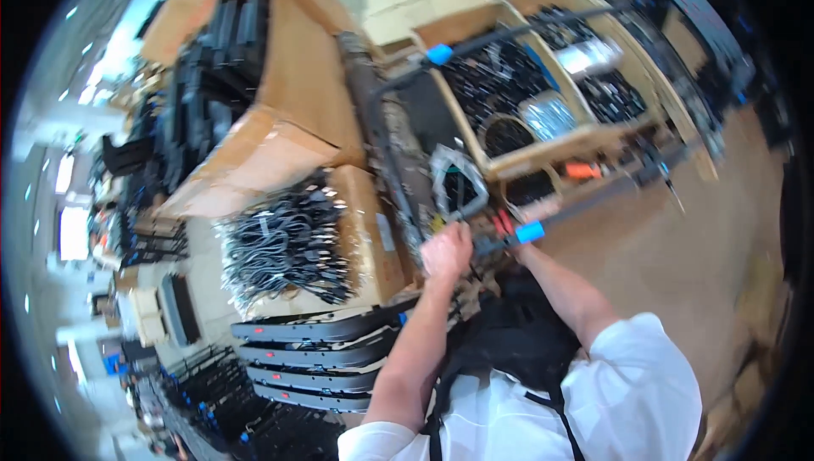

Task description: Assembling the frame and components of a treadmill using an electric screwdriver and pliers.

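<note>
A black tubular frame (386,143) with blue wrapped pieces (530,232) lies across the work surface before me. My left hand (447,251) is closed in a fist at the frame's near end; what it grips is hidden. Close to it, my right hand (524,251) is at the near bar beside a blue piece, with its fingers mostly hidden. Just ahead of the right hand is a red-handled object (504,222), too blurred to name. A clear plastic bag (458,181) with dark contents lies beyond my left hand.
Wooden trays (509,160) of dark small parts stand ahead, near an orange-handled item (583,170). Leftward are an open cardboard box (309,79) of black parts, bundled cables (284,245) on another carton, and stacked black curved panels (314,355). Brown floor (644,240) shows at right.
</note>
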